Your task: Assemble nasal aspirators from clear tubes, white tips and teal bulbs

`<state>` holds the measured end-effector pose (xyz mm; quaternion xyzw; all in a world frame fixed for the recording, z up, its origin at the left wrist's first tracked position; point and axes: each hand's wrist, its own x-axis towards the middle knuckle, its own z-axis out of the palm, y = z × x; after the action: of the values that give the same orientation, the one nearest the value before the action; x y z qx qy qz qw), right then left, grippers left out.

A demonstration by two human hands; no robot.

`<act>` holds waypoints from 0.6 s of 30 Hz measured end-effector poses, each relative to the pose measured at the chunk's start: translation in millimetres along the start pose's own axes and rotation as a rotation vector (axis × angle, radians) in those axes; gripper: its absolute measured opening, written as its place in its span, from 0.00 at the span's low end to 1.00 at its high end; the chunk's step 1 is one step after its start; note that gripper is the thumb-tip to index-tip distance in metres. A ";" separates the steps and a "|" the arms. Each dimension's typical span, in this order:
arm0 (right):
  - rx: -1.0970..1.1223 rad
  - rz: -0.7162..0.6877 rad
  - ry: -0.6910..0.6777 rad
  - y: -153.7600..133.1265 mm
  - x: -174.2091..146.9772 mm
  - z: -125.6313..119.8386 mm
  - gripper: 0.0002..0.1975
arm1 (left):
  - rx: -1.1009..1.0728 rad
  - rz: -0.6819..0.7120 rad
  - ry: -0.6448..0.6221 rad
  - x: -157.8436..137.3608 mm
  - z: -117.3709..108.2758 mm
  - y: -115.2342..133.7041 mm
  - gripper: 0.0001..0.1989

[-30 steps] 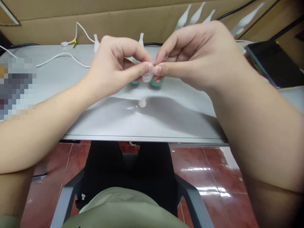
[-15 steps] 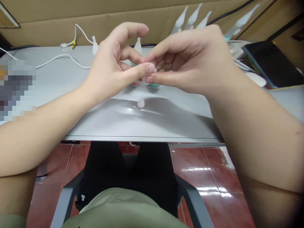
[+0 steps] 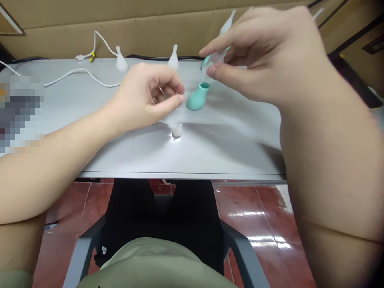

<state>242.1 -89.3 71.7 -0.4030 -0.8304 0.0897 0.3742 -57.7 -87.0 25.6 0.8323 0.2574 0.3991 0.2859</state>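
My right hand (image 3: 255, 56) is raised over the back of the table, its thumb and fingers pinching a small clear plastic piece (image 3: 216, 59). Below it a teal rubber bulb (image 3: 197, 99) leans on the tabletop, its round mouth uncovered. My left hand (image 3: 156, 94) hovers left of the bulb with fingers loosely curled and a gap at the thumb; nothing shows between them. Closer to me lies a small whitish bulb-shaped piece (image 3: 177, 131). Behind the left hand stand two white tapered nozzles, one at centre (image 3: 173, 58) and one farther left (image 3: 121, 62).
Partly behind my right hand is another white nozzle (image 3: 227, 25), with teal showing below. A white cable (image 3: 81, 71) with a yellow tie runs along the left. A cardboard wall (image 3: 150, 34) closes off the back. The table's front edge (image 3: 180, 175) lies above my lap.
My hands have parted. The right has risen to the right with the clear piece; the left has shifted slightly down. The teal bulb now shows fully.
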 end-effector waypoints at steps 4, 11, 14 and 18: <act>-0.019 -0.007 -0.086 9.9 0.1 -1.1 0.19 | 0.004 0.009 0.008 -2.1 1.4 3.0 0.18; 0.051 0.061 -0.120 7.5 -1.0 2.6 0.29 | 0.025 -0.037 0.020 -7.9 -0.1 7.6 0.12; 0.102 0.076 -0.062 0.8 -2.7 7.6 0.23 | 0.056 -0.033 0.032 -7.6 -0.9 1.3 0.11; 0.188 0.101 -0.025 -7.1 -2.1 9.7 0.16 | 0.073 -0.010 0.058 -3.6 -0.6 -11.0 0.08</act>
<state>231.9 -94.1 66.9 -0.4061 -0.8017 0.1908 0.3949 -62.4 -81.5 16.6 0.8289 0.2842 0.4118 0.2500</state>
